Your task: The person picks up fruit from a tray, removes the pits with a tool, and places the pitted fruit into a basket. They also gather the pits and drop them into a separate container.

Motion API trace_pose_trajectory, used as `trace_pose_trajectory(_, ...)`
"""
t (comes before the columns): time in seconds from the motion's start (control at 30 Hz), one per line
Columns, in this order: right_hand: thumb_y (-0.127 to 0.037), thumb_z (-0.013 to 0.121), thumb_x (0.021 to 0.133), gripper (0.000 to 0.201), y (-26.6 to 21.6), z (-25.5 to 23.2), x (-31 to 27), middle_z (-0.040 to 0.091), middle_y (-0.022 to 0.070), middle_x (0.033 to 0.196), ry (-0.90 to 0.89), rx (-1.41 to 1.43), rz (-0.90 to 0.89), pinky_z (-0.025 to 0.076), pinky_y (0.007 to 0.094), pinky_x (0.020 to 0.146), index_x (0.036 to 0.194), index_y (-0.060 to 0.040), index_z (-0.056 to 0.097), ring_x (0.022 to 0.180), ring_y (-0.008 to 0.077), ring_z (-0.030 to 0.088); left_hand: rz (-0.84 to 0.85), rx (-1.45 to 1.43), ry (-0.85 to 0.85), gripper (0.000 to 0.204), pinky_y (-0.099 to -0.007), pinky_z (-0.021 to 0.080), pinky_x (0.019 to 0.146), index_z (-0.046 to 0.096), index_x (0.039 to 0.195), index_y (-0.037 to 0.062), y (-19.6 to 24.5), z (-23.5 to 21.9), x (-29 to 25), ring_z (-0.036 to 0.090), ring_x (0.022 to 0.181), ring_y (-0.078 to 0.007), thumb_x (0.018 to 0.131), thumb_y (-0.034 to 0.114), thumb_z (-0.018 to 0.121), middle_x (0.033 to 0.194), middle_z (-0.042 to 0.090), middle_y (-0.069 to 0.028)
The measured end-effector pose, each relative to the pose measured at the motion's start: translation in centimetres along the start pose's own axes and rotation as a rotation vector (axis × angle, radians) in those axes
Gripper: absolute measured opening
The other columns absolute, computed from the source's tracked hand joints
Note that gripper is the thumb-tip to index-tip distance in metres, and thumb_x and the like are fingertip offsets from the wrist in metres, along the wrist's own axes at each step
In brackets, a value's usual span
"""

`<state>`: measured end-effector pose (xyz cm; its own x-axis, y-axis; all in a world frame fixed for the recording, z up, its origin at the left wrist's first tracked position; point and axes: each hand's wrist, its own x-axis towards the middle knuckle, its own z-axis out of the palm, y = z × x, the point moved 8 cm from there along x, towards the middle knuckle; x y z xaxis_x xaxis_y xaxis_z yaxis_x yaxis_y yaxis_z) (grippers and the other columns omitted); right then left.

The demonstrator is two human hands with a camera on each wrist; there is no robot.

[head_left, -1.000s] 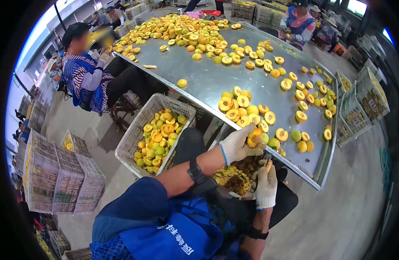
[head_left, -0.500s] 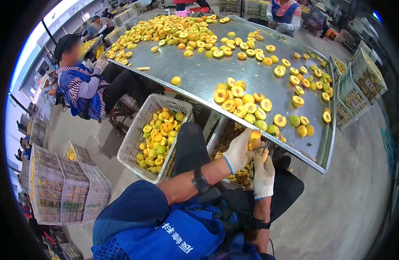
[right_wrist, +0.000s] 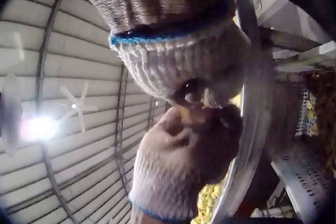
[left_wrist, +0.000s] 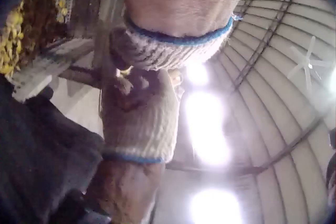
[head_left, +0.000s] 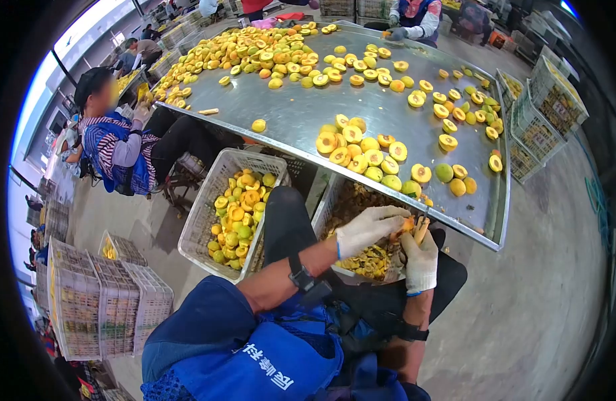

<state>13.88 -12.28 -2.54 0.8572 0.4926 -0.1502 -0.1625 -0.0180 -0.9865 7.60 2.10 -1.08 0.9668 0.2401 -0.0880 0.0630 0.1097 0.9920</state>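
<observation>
Peach half (head_left: 405,226), orange-fleshed, sits between the two gloved hands just over the person's lap, below the near edge of the desk (head_left: 361,113). The left hand (head_left: 367,229) curls over it from the left, fingers wrapped round the fruit, while the right hand (head_left: 420,259) comes up from below and to the right, gripping a wooden-handled tool (head_left: 421,230) whose long axis points up and away toward the fruit. Both hands touch at the fruit, so neither is nearer. The tool's working end is hidden behind the fingers, and both wrist views show only glove backs and a sliver of yellow. Just under the hands lies a crate of pits and scraps (head_left: 371,257); left of the knee stands a basket of peach halves (head_left: 244,207); farther off, loose halves scatter across the desk.
</observation>
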Motion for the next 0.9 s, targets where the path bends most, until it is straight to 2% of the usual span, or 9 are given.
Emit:
trace_pose_trajectory(0.07,-0.008,0.065,0.094,0.029,0.1,0.2,-0.3,0.070,0.0038,0.099,-0.116,0.034,0.090,0.052,0.0265,0.076,0.121,0.0028,0.065,0.085,0.0098,0.063,-0.035,0.230,-0.193,0.047,-0.0315,0.048,0.101,0.060,0.140,-0.0003,0.1,0.0,0.3,0.061,0.118,-0.0197,0.103,0.028,0.053,0.128,0.067,-0.0129)
trace_pose_trajectory(0.1,-0.009,0.065,0.095,0.028,0.0,0.3,-0.3,0.069,0.0023,0.095,-0.130,-0.001,0.089,0.052,0.0272,0.073,0.120,0.0020,0.066,0.081,0.0090,0.061,-0.070,0.264,-0.220,0.047,-0.0298,0.055,0.089,0.063,0.136,0.0003,0.3,-0.3,0.3,0.066,0.104,-0.0180,0.101,0.030,0.058,0.117,0.071,-0.0125)
trace_pose_trajectory(0.13,-0.009,0.065,0.095,0.028,0.3,0.2,-0.3,0.069,0.0023,0.095,-0.129,-0.001,0.089,0.052,0.0272,0.073,0.120,0.0020,0.066,0.081,0.0090,0.061,-0.070,0.264,-0.221,0.047,-0.0298,0.055,0.089,0.063,0.136,0.0003,0.8,-0.6,0.4,0.066,0.104,-0.0180,0.101,0.030,0.058,0.117,0.071,-0.0125)
trace_pose_trajectory(0.2,-0.009,0.065,0.094,0.026,1.1,0.4,0.2,0.069,0.0017,0.092,-0.169,-0.063,0.014,0.052,0.0271,0.070,0.119,0.0014,0.067,0.078,0.0080,0.060,-0.289,0.171,-0.308,0.048,-0.0277,0.057,0.073,0.064,0.135,0.0009,-0.3,-0.5,0.1,0.068,0.086,-0.0141,0.098,0.031,0.062,0.107,0.071,-0.0090)
trace_pose_trajectory(0.23,-0.010,0.066,0.094,0.024,1.5,0.4,0.4,0.070,0.0028,0.090,-0.178,-0.125,-0.014,0.051,0.0276,0.071,0.115,0.0013,0.068,0.079,0.0085,0.061,-0.276,0.166,-0.299,0.047,-0.0255,0.056,0.061,0.064,0.133,-0.0005,-0.8,-0.6,0.2,0.066,0.073,-0.0109,0.096,0.029,0.063,0.097,0.069,-0.0056)
trace_pose_trajectory(0.4,-0.010,0.069,0.091,0.023,1.5,1.0,0.2,0.069,0.0049,0.088,-0.204,-0.182,-0.026,0.051,0.0288,0.073,0.111,0.0018,0.068,0.080,0.0107,0.061,-0.294,0.057,-0.290,0.048,-0.0267,0.057,0.063,0.065,0.128,-0.0053,-2.6,-0.4,-0.8,0.066,0.073,-0.0124,0.093,0.027,0.068,0.096,0.068,-0.0072)
trace_pose_trajectory(0.67,-0.008,0.072,0.088,0.019,2.7,1.3,0.7,0.071,0.0094,0.090,-0.178,-0.261,-0.073,0.052,0.0317,0.076,0.104,0.0020,0.067,0.081,0.0157,0.063,-0.223,-0.280,-0.066,0.038,-0.0238,0.051,0.060,0.067,0.120,-0.0056,-6.2,-0.3,-1.2,0.063,0.077,-0.0105,0.097,0.025,0.071,0.097,0.068,-0.0063)
trace_pose_trajectory(0.83,-0.012,0.073,0.088,0.017,0.9,1.6,0.6,0.069,0.0205,0.089,-0.022,-0.628,-0.187,0.053,0.0383,0.075,0.097,-0.0005,0.064,0.083,0.0351,0.069,-0.224,-0.269,0.007,0.032,-0.0247,0.047,0.059,0.070,0.114,-0.0041,-5.7,-0.7,-1.0,0.061,0.077,-0.0083,0.097,0.023,0.070,0.095,0.067,-0.0048)
trace_pose_trajectory(0.9,-0.013,0.073,0.088,0.017,1.0,1.9,0.7,0.069,0.0216,0.088,-0.003,-0.681,-0.213,0.053,0.0409,0.075,0.097,-0.0013,0.064,0.084,0.0386,0.069,-0.240,-0.215,0.061,0.030,-0.0248,0.048,0.062,0.072,0.113,-0.0038,-5.9,-0.9,-0.8,0.061,0.079,-0.0082,0.097,0.022,0.069,0.093,0.068,-0.0039)
